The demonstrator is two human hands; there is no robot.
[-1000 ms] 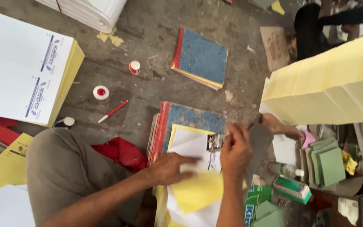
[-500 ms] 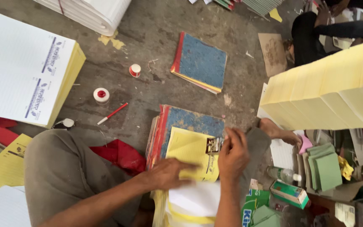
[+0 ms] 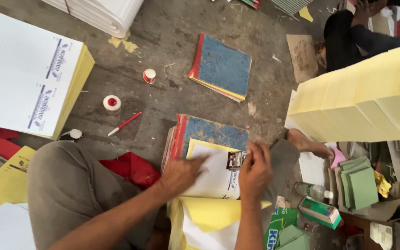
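Observation:
A pad of white and yellow printed sheets (image 3: 214,178) lies on a blue-covered book with a red spine (image 3: 209,132) on the floor in front of me. My left hand (image 3: 181,173) lies flat on the white top sheet, fingers spread. My right hand (image 3: 255,169) is closed around a small metal stamping device (image 3: 235,160) at the pad's right edge. Yellow sheets (image 3: 209,215) are folded back toward me, below my hands.
A second blue book (image 3: 222,67) lies farther away. Two small round pots (image 3: 112,103) (image 3: 149,75) and a red pen (image 3: 123,123) sit on the concrete. Tall yellow paper stack (image 3: 366,99) stands right, printed pad stack (image 3: 24,74) left. Another person's dark sleeve (image 3: 348,34) is top right.
The yellow sheet that covered the pad has been turned back toward me, and a white sheet is on top. My left hand has slid up onto it.

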